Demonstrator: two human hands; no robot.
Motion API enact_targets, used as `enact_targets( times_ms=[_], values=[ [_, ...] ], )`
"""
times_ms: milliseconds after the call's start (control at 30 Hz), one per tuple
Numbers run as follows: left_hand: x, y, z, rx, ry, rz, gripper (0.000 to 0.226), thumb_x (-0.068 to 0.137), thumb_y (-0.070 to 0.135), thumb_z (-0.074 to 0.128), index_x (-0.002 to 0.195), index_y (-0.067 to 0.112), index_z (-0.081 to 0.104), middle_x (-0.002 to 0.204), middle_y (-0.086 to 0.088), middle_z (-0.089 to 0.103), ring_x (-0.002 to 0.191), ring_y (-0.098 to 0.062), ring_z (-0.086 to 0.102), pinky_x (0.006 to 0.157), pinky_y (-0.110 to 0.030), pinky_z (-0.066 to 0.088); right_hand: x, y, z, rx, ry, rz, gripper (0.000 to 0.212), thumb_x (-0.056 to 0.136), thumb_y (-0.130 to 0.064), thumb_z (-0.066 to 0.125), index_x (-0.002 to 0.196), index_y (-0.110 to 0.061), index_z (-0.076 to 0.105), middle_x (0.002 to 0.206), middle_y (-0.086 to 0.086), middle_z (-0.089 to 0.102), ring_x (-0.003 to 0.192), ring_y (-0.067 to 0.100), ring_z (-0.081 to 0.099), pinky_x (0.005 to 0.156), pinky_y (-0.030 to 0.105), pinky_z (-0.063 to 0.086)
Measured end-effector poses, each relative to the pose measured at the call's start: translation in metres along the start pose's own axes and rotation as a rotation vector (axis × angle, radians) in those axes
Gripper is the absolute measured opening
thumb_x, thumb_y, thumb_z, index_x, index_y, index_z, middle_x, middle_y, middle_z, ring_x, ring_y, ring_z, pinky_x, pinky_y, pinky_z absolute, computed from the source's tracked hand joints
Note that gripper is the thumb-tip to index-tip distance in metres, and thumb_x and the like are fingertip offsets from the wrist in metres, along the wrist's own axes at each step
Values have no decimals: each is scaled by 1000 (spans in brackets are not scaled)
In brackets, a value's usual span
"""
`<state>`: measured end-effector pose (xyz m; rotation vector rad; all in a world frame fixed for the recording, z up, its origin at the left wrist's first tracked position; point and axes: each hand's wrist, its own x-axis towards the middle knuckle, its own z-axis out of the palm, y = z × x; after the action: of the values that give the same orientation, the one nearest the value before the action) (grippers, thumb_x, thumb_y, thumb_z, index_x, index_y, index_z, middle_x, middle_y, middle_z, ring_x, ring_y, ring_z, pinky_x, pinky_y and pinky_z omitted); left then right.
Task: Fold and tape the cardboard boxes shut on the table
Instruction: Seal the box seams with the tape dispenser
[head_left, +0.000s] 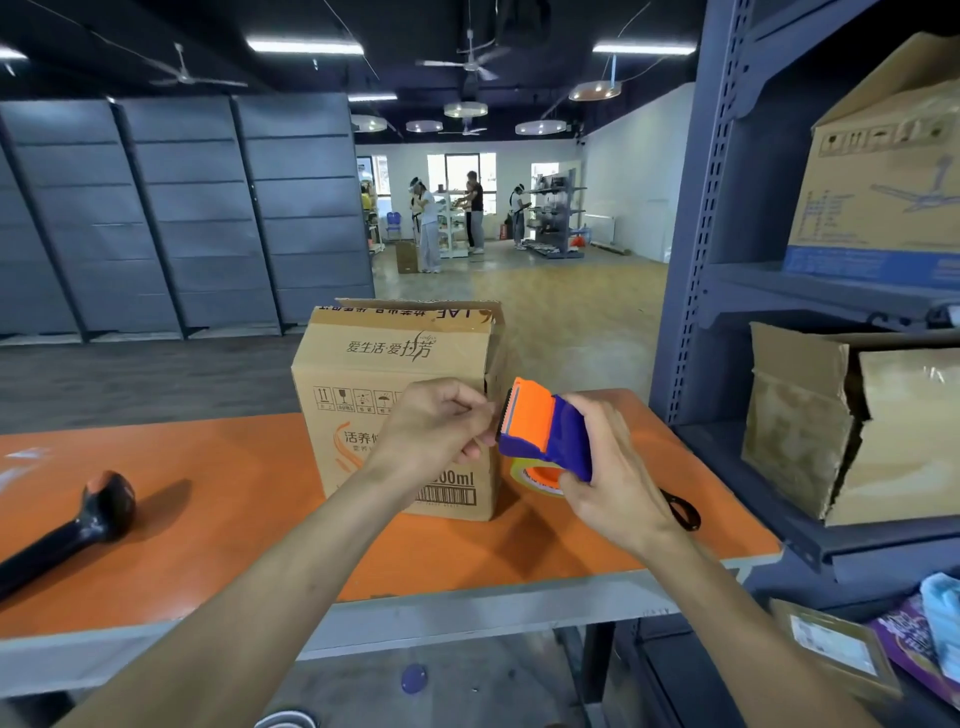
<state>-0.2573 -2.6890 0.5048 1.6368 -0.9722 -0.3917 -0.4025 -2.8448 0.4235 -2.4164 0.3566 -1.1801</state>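
Brown cardboard box (395, 358) stands on orange table (208, 519); right hand (613, 483) grips orange-and-blue plastic tape dispenser (540, 431), left hand (431, 421) pinches at its blade.

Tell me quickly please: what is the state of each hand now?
Left hand: pinches what seems to be the tape end.
Right hand: grips the tape dispenser.

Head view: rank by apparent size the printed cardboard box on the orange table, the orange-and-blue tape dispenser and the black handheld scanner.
1. printed cardboard box, clearly largest.
2-3. black handheld scanner and orange-and-blue tape dispenser: unranked; the scanner is cropped at the frame edge, and the dispenser is held nearer the camera.
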Motion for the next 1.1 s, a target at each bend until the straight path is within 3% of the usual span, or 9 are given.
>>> enact_targets(
  times_ms=[100, 200, 300, 367, 433, 600, 833, 967, 1100],
  values=[
    [1, 2, 3, 74, 78, 35, 17, 96, 4, 63, 81, 9, 68, 60, 0, 69, 48, -8, 58, 51, -20, 48, -2, -1, -3, -35, -20, 3, 71, 76, -11, 59, 140, -33, 36, 125, -12, 45, 116, 13, 46, 87, 36, 51],
    [-3, -7, 6, 160, 156, 83, 17, 96, 4, 63, 81, 12, 68, 63, 2, 70, 58, -14, 63, 63, -30, 51, -2, -2, -11, -77, -60, -18, 69, 78, -17, 63, 138, -38, 36, 124, -14, 45, 114, 11, 47, 84, 36, 52],
    [-10, -22, 5, 156, 191, 106, 18, 97, 9, 66, 81, 18, 68, 63, 5, 71, 59, -10, 63, 69, -34, 53, -3, -5, -18, -111, -96, -83, 62, 78, -42, 60, 133, -45, 31, 122, -19, 44, 110, 6, 46, 79, 30, 51],
    [-13, -29, 7, 172, 219, 124, 21, 97, 11, 65, 80, 22, 67, 64, 10, 71, 59, -6, 63, 65, -30, 51, -2, -5, -21, -128, -124, -108, 65, 79, -50, 62, 134, -46, 29, 122, -18, 44, 111, 5, 47, 81, 28, 51],
    [-16, -36, 11, 164, 246, 128, 22, 97, 10, 64, 79, 23, 65, 62, 15, 69, 56, -1, 61, 60, -25, 45, -1, 0, -24, -146, -162, -106, 68, 79, -44, 68, 136, -46, 30, 122, -17, 46, 112, 6, 48, 84, 31, 51],
    [-22, -49, 19, 129, 275, 119, 22, 97, 10, 65, 79, 23, 63, 59, 17, 65, 51, -2, 54, 53, -18, 40, -4, 6, -25, -201, -206, -139, 67, 75, -65, 54, 135, -46, 30, 117, -22, 43, 107, 2, 47, 80, 25, 47],
    [-24, -55, 20, 137, 281, 122, 18, 98, 12, 64, 83, 21, 63, 68, 10, 70, 67, -15, 67, 63, -27, 50, -2, 16, -26, -249, -232, -155, 71, 81, -34, 77, 135, -44, 33, 107, -28, 37, 98, -3, 45, 76, 11, 37],
    [-25, -56, 22, 134, 311, 139, 17, 99, 15, 64, 84, 23, 63, 70, 15, 68, 64, -7, 63, 56, -14, 44, 2, 17, -26, -285, -226, -157, 73, 80, -32, 81, 137, -41, 36, 112, -22, 42, 101, -1, 47, 75, 14, 40],
    [-23, -57, 21, 137, 306, 166, 16, 99, 15, 63, 85, 23, 62, 73, 13, 69, 70, -10, 66, 63, -22, 50, 3, 16, -28, -297, -227, -153, 74, 78, -27, 81, 137, -39, 37, 113, -16, 45, 101, 1, 46, 76, 13, 39]
  ],
)
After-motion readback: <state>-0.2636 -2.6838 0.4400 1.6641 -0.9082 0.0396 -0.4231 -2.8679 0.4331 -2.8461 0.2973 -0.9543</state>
